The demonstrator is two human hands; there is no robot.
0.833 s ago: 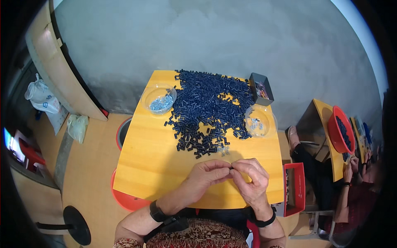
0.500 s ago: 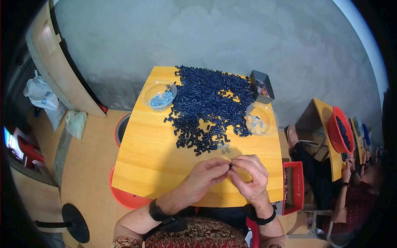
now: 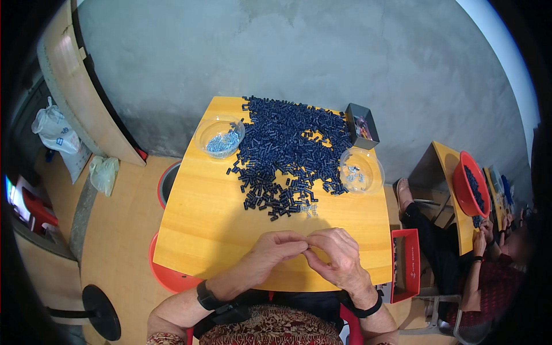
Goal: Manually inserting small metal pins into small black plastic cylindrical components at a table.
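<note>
In front of my body, over the near part of the yellow table (image 3: 201,230), my left hand (image 3: 275,250) and my right hand (image 3: 338,256) meet at the fingertips. Both are closed in a pinch, and the fingers hide whatever lies between them. Beyond them spreads a large heap of small black pieces (image 3: 287,138), short and tube-like, with looser ones along its near edge. A few small clear or silvery bits (image 3: 311,211) lie at that edge, just beyond my fingertips.
Clear round tubs with small silvery parts flank the heap, one left (image 3: 222,150), one right (image 3: 368,187). A dark box (image 3: 368,138) stands at the far right corner. Red bins (image 3: 411,264) sit beside the table. At right another person works by a red basin (image 3: 464,167).
My joined hands have shifted slightly left and closer to my body. A small black piece showed between the fingertips before; now it is hidden. The view has tilted slightly.
</note>
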